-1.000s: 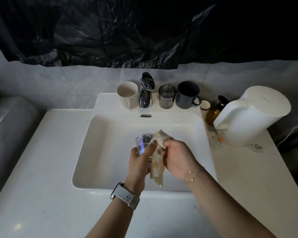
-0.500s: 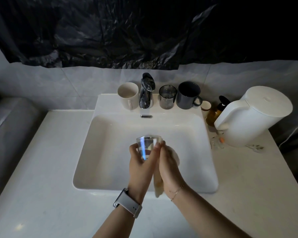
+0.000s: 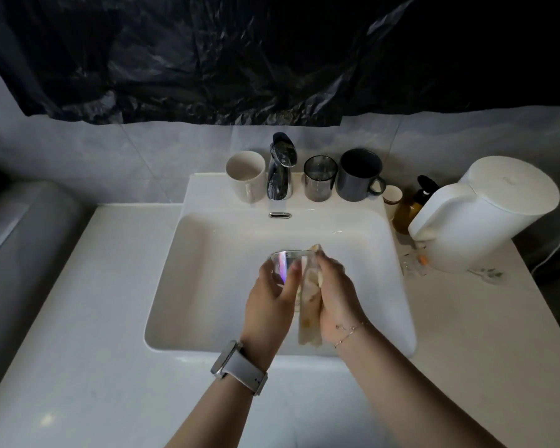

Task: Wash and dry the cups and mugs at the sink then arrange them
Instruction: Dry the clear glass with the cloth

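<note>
Hands meet over the middle of the sink point(image 3: 175, 286). The left hand point(image 3: 267, 305) grips a clear glass cup point(image 3: 286, 265), its fingers curled round the wall, and holds it above the basin, nearer the front edge than the tap. The right hand point(image 3: 335, 299) is closed on a pale cloth point(image 3: 307, 313) and presses it against the right side of the cup; the lower end of the cloth hangs down between the two wrists.

Along the back edge of the sink stand a white mug point(image 3: 244, 176), the tap point(image 3: 280, 171), a grey glass tumbler point(image 3: 320, 177) and a dark mug point(image 3: 358, 174). At the back right corner, on the counter point(image 3: 62, 350), there are a small cup point(image 3: 392, 197), an amber bottle point(image 3: 408, 210) and a white kettle point(image 3: 485, 215).

The risk, I think, is a slip: the glass looks smooth (perhaps wet) and is held only by one hand, so a strong rub from the cloth could push it out of the fingers and drop it into the hard basin. Too much squeeze may also crack a thin wall.
</note>
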`<state>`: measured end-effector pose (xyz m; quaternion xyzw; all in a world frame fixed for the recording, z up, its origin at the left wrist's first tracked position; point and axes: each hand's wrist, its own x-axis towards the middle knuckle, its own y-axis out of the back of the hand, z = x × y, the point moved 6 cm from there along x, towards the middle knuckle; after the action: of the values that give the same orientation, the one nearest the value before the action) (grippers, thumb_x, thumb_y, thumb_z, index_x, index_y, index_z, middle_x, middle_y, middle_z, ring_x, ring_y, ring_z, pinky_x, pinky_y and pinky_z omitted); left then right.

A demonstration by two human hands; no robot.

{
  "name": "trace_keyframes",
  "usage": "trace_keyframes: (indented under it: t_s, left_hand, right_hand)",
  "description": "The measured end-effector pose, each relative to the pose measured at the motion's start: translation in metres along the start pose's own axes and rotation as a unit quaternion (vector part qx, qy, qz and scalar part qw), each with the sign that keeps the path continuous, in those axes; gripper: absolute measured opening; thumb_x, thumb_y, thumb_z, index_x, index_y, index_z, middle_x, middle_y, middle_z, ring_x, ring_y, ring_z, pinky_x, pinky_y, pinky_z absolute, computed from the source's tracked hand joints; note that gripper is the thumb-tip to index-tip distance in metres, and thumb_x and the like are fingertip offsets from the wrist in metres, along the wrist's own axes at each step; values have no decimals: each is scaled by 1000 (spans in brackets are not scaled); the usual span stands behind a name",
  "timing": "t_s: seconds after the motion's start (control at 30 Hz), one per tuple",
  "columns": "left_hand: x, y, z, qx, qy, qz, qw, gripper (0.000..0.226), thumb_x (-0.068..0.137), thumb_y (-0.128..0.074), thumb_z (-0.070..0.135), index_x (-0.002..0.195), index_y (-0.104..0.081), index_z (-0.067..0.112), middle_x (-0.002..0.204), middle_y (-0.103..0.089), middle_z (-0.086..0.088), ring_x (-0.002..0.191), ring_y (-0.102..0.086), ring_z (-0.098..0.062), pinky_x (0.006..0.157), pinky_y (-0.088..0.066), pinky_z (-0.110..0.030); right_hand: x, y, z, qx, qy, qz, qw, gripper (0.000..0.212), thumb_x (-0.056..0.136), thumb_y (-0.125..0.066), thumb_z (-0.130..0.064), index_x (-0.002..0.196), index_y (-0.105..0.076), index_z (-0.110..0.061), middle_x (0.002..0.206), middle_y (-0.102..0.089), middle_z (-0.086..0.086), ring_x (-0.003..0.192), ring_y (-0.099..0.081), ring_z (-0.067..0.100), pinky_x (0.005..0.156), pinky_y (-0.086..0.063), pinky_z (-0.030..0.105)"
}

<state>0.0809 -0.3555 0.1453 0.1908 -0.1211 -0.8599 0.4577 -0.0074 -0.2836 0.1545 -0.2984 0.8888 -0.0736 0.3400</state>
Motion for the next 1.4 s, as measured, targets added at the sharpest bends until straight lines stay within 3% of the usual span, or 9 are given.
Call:
trace_keyframes:
  t_s: [0.17,0.27,0.43,0.57,0.7,0.87,1.07,1.27,1.4]
  left_hand:
    - [0,-6,8,-182,103,-11,978,45,95,-44,61,112,-51,20,104,-70,-3,89,-72,-18,73,-57,-35]
    - [-3,-7,14,-217,96,26,971,44,97,-42,57,110,-55,18,98,-69,2,84,-71,-11,62,-54,-29]
    - [-12,-16,12,-199,67,26,977,33,103,-37,41,104,-61,19,90,-72,-1,84,-72,-24,79,-58,-48]
    - [-6,-15,19,-72,-76,28,994,42,86,-38,53,94,-66,24,89,-72,8,92,-63,-11,81,-47,-18]
    - [9,-8,19,54,-142,24,988,52,86,-33,58,95,-70,24,101,-63,3,101,-48,7,83,-37,-6]
    - [20,5,27,64,-107,83,989,37,96,-40,58,98,-51,23,75,-66,6,72,-63,-11,68,-48,-32]
    - [-5,-21,26,95,-121,38,987,74,78,-39,74,130,-46,22,115,-53,13,108,-46,-13,95,-38,-30]
    - [5,-19,22,-145,3,7,989,59,85,-40,78,94,-65,25,94,-71,8,90,-68,-8,84,-55,-33]
    - [-3,-30,18,-226,92,-97,965,62,91,-25,71,114,-64,29,101,-75,2,81,-72,-8,57,-52,-19]
  right_hand:
    - [-10,-9,8,-83,34,-50,995,29,102,-40,-34,89,-63,-21,83,-71,3,65,-68,7,53,-52,20]
    - [-11,-12,5,-114,60,-34,991,29,99,-42,-43,86,-61,-26,92,-72,2,78,-69,11,68,-56,29]
    - [2,3,-10,-19,5,-33,999,25,102,-38,-34,88,-55,-22,52,-67,-9,43,-63,7,39,-48,17]
    - [9,8,15,89,-67,-23,994,38,94,-39,-29,113,-63,-6,99,-71,15,83,-71,28,68,-57,32]
    - [14,9,28,99,-125,-20,987,32,86,-41,-23,107,-63,-12,92,-64,17,76,-64,31,60,-53,31]
    - [21,1,20,107,-85,4,991,49,93,-28,-26,114,-66,-3,106,-67,20,93,-66,34,79,-57,39]
    - [14,5,13,135,-52,-14,989,42,102,-33,-35,97,-62,-6,83,-69,10,70,-69,20,56,-56,23]
    - [15,12,5,-18,4,28,999,37,101,-34,-45,101,-62,-21,93,-69,1,77,-65,10,54,-46,22]
    - [25,15,2,-17,-8,20,1000,36,99,-36,-48,102,-60,-21,89,-71,3,70,-65,14,60,-50,26]
